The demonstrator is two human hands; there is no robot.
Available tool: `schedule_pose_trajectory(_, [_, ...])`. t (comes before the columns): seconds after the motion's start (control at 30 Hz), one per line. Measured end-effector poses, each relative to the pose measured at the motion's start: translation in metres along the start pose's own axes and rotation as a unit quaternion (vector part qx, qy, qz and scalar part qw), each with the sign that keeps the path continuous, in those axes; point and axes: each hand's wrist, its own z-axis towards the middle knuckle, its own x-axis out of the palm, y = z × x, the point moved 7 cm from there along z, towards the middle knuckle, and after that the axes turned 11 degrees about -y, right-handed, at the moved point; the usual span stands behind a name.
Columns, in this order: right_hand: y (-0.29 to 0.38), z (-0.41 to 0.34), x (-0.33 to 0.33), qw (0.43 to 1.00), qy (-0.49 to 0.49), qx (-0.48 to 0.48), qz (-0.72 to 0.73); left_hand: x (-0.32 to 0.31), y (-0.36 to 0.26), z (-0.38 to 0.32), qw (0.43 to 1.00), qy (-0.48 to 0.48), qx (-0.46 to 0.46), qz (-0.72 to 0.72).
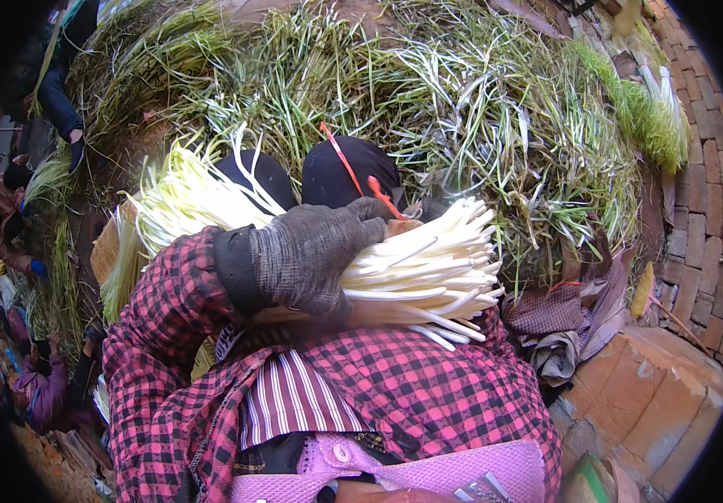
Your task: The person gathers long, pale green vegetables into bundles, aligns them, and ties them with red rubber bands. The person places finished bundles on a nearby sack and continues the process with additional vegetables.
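A thick bundle of white-stemmed chives or similar greens (424, 270) lies across my lap, cut ends to the right and pale yellow leaves (191, 188) to the left. My left hand (311, 258), in a dark grey knit glove, is shut around the bundle's middle from above. Behind the stems, bare fingertips of my right hand (402, 227) show beside a red plastic tie (383, 196); the rest of that hand is mostly hidden by the bundle, so its grip is unclear. Another length of the red tie (341, 154) trails over my dark trouser knee (349, 170).
Loose green and dry leaves (462, 107) cover the ground ahead. Bundled greens (660, 119) lie by a brick floor (701, 226) at right. Cloths (563, 333) and a brick block (644, 390) are near my right side. Several people, one in purple (50, 390), are at left.
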Motion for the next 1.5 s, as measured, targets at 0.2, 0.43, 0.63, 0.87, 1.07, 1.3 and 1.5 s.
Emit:
schedule_pose_trajectory(0.2, [0.008, 0.009, -0.001, 1.0, 0.001, -0.011, -0.008, -0.002, -0.006, -0.003, 0.999, 0.004, 0.015, -0.037])
schedule_pose_trajectory(0.43, [0.015, -0.001, -0.003, 1.0, 0.005, -0.018, -0.016, 0.002, 0.006, -0.002, 0.991, 0.039, -0.049, -0.119])
schedule_pose_trajectory(0.63, [0.027, -0.008, -0.014, 0.992, 0.021, -0.102, -0.066, 0.007, 0.034, 0.019, 0.987, 0.039, -0.091, -0.125])
schedule_pose_trajectory(0.87, [0.026, -0.071, -0.026, 0.981, -0.017, 0.161, 0.105, 0.009, 0.045, 0.037, 0.985, 0.042, -0.088, -0.143])
schedule_pose_trajectory(1.07, [-0.01, -0.088, -0.04, 0.99, 0.036, 0.139, 0.015, 0.008, 0.046, 0.038, 0.986, 0.027, -0.066, -0.149])
schedule_pose_trajectory(1.3, [0.065, -0.1, -0.011, 0.977, 0.106, 0.172, 0.07, 0.005, 0.048, 0.033, 0.989, 0.03, -0.081, -0.122])
schedule_pose_trajectory(1.5, [0.14, -0.071, 0.039, 0.902, 0.032, 0.175, 0.392, -0.013, 0.048, 0.034, 0.984, -0.026, -0.036, -0.172])
